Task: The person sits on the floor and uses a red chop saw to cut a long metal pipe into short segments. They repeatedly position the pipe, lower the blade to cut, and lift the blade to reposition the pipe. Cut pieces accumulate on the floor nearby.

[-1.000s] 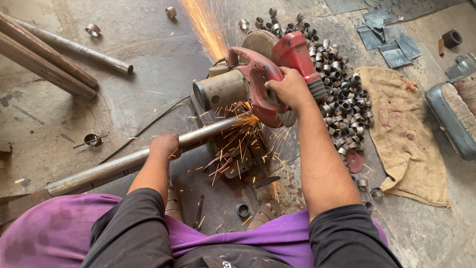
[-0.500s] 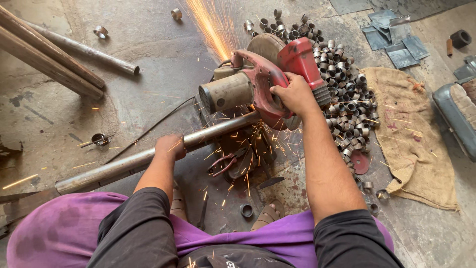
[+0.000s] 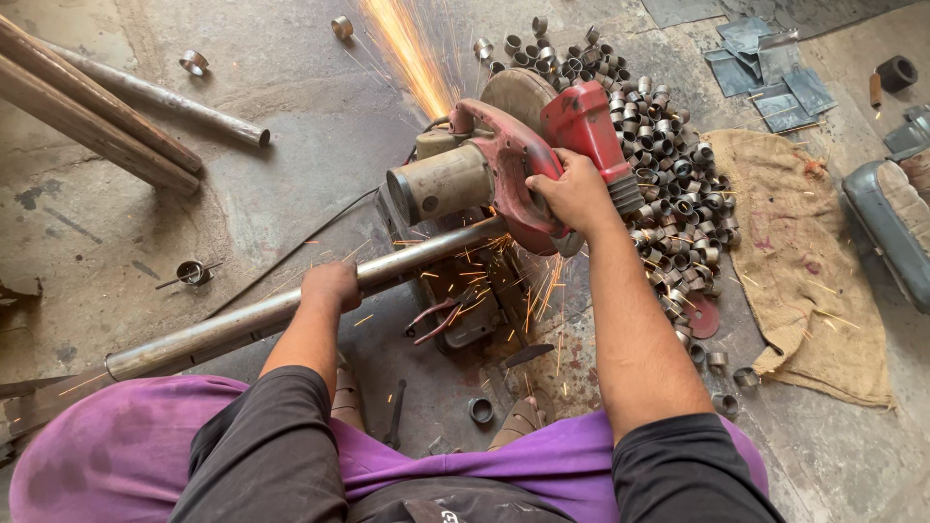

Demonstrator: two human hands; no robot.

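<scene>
Far left, three spare pipes (image 3: 107, 116) lie loose on the concrete floor (image 3: 291, 126), with a couple of cut rings (image 3: 194, 63) scattered near them. They sit well away from the work, but anything round underfoot could roll if stepped on.

The long pipe (image 3: 223, 329) being cut runs from the lower left up into the saw. The left hand (image 3: 329, 288) rests on top of it with the fingers curled over and pressed together, bare skin on metal. If that grip slackens, the pipe could twist or jump under the blade and jam it; heat travelling along the steel could also make the hand let go.

Just beside it, pliers (image 3: 436, 320) lie in the spray of sparks beneath the cut, where they could get knocked or hot.

In the middle, the red chop saw (image 3: 504, 169) is down on the pipe. The right hand (image 3: 573, 194) is wrapped tightly round its handle, fingers closed. Sparks (image 3: 412, 48) stream away from the person and more scatter down toward the purple cloth over the knees (image 3: 126, 446), which could scorch. No gloves show on either hand.

To the right, a heap of cut rings (image 3: 668, 145) crowds against the saw, and a burlap sack (image 3: 794, 242) lies within reach of stray sparks, so it could smoulder.
</scene>
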